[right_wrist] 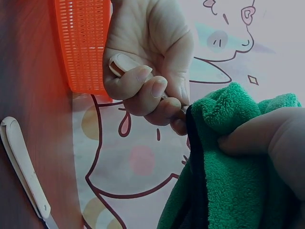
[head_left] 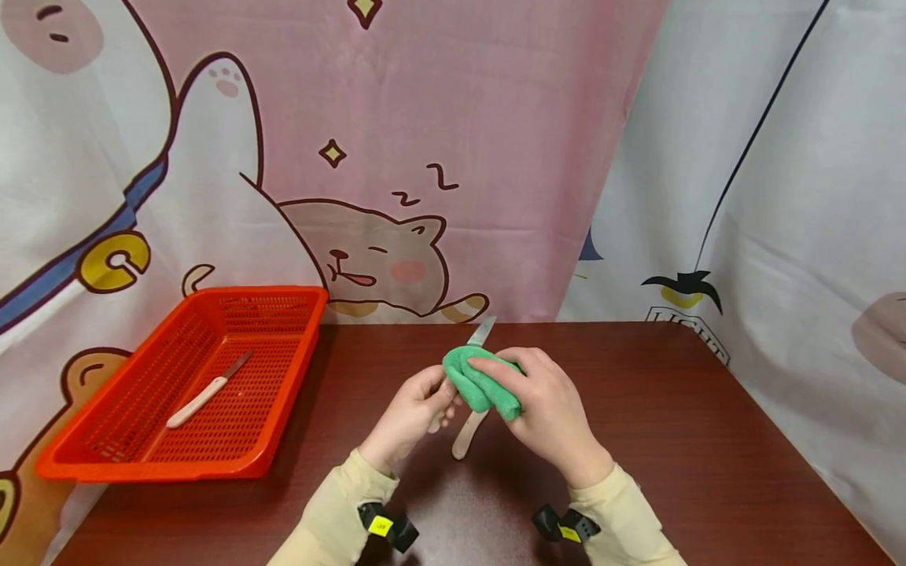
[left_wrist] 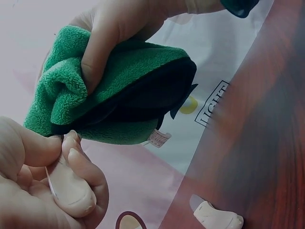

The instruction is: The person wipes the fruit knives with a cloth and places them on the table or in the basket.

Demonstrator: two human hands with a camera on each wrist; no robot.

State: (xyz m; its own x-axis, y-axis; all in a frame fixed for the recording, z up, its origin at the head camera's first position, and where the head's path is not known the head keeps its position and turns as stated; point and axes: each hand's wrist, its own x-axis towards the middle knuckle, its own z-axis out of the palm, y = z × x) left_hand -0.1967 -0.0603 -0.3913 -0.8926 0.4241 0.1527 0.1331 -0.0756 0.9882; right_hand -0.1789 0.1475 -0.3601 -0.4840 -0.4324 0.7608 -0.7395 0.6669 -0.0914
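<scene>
My left hand point(head_left: 414, 413) grips a knife by its pale handle point(left_wrist: 71, 191), fingers curled around it. The right hand point(head_left: 552, 405) holds a folded green cloth point(head_left: 477, 381) with dark edging, thumb pressed into the fabric. In the left wrist view the cloth meets the held knife just past the left fingertips and hides its blade. A second pale-handled knife point(head_left: 469, 435) lies on the table below the hands. Beyond the cloth a blade tip point(head_left: 483, 331) shows in the head view; I cannot tell which knife it belongs to.
An orange-red plastic basket point(head_left: 265, 464) with perforated walls stands at the left of the brown table point(head_left: 658, 440). Inside it lies a white-handled knife point(head_left: 208, 391). A printed cartoon curtain point(head_left: 524, 157) hangs behind the table's back edge.
</scene>
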